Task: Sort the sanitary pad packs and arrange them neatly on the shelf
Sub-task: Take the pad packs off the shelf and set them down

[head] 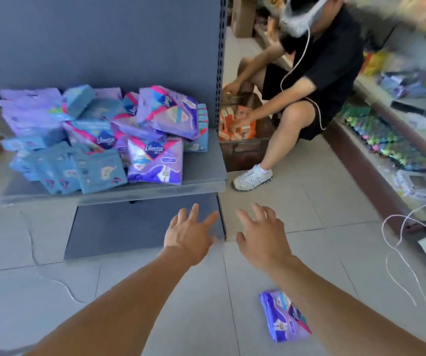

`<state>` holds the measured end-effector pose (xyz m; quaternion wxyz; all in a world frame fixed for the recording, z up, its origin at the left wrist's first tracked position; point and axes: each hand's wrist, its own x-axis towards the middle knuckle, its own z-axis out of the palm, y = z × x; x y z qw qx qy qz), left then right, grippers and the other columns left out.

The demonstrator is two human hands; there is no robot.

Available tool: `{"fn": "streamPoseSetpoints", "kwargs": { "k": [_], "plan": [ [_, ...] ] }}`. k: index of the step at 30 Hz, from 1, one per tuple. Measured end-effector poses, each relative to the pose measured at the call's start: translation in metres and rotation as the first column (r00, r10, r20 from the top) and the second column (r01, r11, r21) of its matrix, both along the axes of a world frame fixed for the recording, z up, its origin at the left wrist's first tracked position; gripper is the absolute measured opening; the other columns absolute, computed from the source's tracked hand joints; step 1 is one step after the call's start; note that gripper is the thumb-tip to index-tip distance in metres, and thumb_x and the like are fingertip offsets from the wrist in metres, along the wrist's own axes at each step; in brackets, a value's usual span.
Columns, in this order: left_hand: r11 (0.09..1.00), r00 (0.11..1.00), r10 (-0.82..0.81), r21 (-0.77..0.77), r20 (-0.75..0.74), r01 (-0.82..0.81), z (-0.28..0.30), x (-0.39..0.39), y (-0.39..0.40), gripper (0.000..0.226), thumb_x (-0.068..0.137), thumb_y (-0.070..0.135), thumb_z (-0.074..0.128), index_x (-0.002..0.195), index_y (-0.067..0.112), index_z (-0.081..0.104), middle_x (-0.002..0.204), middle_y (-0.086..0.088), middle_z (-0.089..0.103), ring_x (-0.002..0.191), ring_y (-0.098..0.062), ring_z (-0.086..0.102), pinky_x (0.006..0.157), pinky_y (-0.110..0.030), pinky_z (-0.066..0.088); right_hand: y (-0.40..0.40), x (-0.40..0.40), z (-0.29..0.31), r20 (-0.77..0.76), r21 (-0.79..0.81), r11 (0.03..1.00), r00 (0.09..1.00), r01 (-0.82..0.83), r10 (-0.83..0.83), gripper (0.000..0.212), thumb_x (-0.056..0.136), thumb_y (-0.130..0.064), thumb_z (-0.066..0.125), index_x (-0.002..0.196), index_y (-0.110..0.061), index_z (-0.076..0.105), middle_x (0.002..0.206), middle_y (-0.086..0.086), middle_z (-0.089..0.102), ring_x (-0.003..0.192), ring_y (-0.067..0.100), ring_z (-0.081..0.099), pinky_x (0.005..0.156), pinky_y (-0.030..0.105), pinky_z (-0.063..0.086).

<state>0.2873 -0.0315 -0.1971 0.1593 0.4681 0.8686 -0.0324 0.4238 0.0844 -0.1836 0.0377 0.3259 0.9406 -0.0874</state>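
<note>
A jumbled heap of sanitary pad packs lies on the grey shelf [201,181]. Purple packs [155,163] with pink corners sit in the middle and right. Blue packs [99,170] lean in a row at the front left, and pale lilac packs [32,116] are stacked at the back left. One purple pack [281,317] lies on the floor tiles, partly under my right forearm. My left hand [188,235] and my right hand [260,235] reach forward below the shelf edge, fingers spread, holding nothing.
Another person [317,73] in black crouches to the right of the shelf over a brown crate [245,150] of orange boxes. Stocked shelving [386,140] lines the right side of the aisle. A white cord [396,253] trails over the floor at the right.
</note>
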Motion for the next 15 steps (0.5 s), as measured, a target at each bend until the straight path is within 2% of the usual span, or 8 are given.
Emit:
{"fn": "streamPoseSetpoints", "kwargs": {
  "k": [5,9,12,15],
  "plan": [
    [0.986,0.984,0.153,-0.048,-0.096,-0.158,0.076,-0.083,-0.077,0.073,0.093,0.061,0.045,0.152,0.045,0.007,0.164,-0.008,-0.001,0.148,-0.036,0.007,0.119,-0.044,0.015,-0.041,-0.081,0.066,-0.015,0.07,0.983,0.985,-0.17,0.171,0.056,0.092,-0.038,0.051,0.146,-0.029,0.039,0.154,0.011,0.029,0.136,0.034,0.032,0.103,0.044,0.036],
    [0.95,0.939,0.286,-0.071,-0.191,-0.303,0.117,-0.141,-0.147,0.085,0.083,0.067,0.053,0.152,0.046,0.009,0.163,-0.007,0.005,0.145,-0.037,0.015,0.117,-0.045,0.021,-0.076,-0.132,0.098,-0.008,0.113,0.951,0.957,-0.288,0.291,0.054,0.093,-0.039,0.049,0.145,-0.029,0.04,0.152,0.009,0.033,0.133,0.033,0.034,0.102,0.044,0.039],
    [0.917,0.899,0.372,-0.058,-0.232,-0.394,0.138,-0.174,-0.193,0.085,0.08,0.068,0.054,0.151,0.047,0.012,0.16,-0.007,0.012,0.14,-0.035,0.024,0.114,-0.042,0.025,-0.099,-0.164,0.111,0.019,0.113,0.936,0.943,-0.333,0.333,0.052,0.094,-0.039,0.046,0.144,-0.028,0.038,0.152,0.006,0.03,0.136,0.031,0.03,0.103,0.042,0.038],
    [0.888,0.866,0.439,-0.032,-0.24,-0.459,0.151,-0.203,-0.229,0.087,0.077,0.069,0.055,0.15,0.047,0.014,0.16,-0.008,0.012,0.139,-0.035,0.024,0.113,-0.043,0.026,-0.122,-0.196,0.121,0.035,0.096,0.93,0.935,-0.354,0.353,0.054,0.095,-0.04,0.045,0.147,-0.028,0.032,0.154,0.007,0.025,0.139,0.031,0.026,0.107,0.043,0.036]
  ]
}}
